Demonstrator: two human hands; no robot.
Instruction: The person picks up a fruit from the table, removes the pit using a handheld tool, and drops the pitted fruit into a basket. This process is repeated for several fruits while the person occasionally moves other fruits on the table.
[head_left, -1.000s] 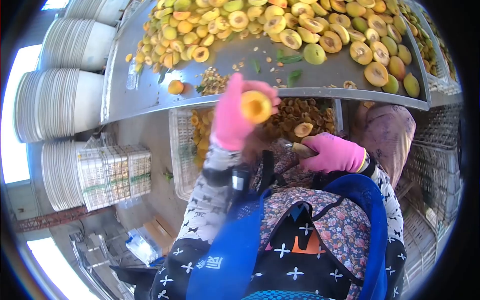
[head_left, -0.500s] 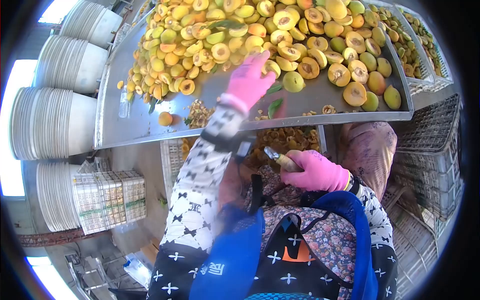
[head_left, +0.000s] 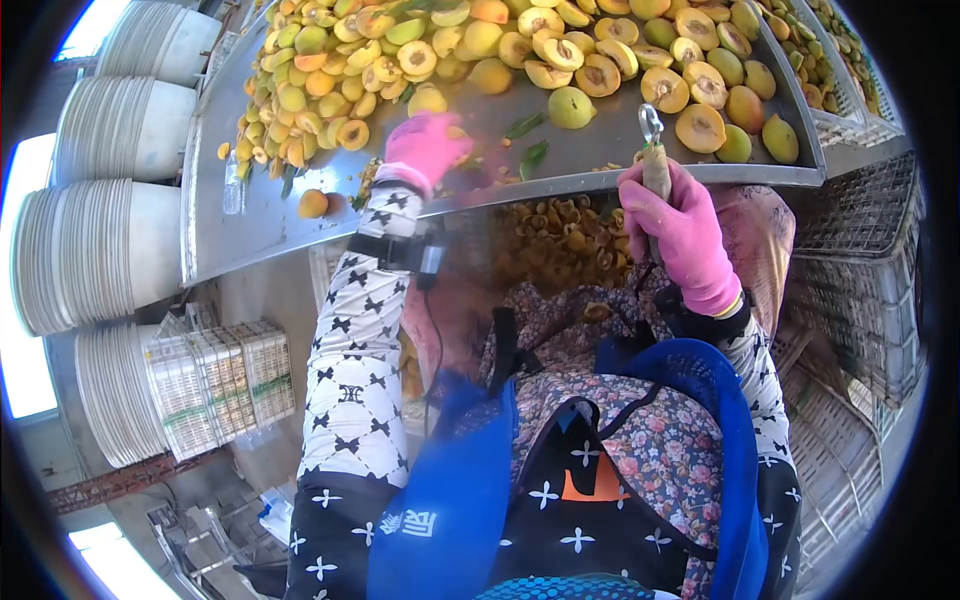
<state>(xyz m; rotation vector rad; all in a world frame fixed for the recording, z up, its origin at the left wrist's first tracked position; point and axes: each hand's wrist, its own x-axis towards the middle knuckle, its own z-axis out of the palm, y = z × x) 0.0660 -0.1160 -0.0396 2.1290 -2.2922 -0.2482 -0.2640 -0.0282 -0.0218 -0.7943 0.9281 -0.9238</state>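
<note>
My left hand, in a pink glove, is over the near part of the metal tray. Its blurred fingers are curled, with a smear of yellow at them that I cannot make out. A yellow fruit lies just beyond it. My right hand, also gloved in pink, is closed round the light handle of a pitting tool. The tool's metal loop points up and away, over the tray's front edge. Halved fruits and a whole green-yellow fruit lie on the tray.
Below the tray is a container of fruit pieces. Stacked white tubs stand at the left, above a white crate. Dark grey crates stand at the right. A clear bottle and an orange fruit lie on the tray's left.
My left hand has moved left and a little nearer, its fingers now more curled. My right hand has risen to the tray's edge, the tool now pointing up. The view has shifted slightly.
</note>
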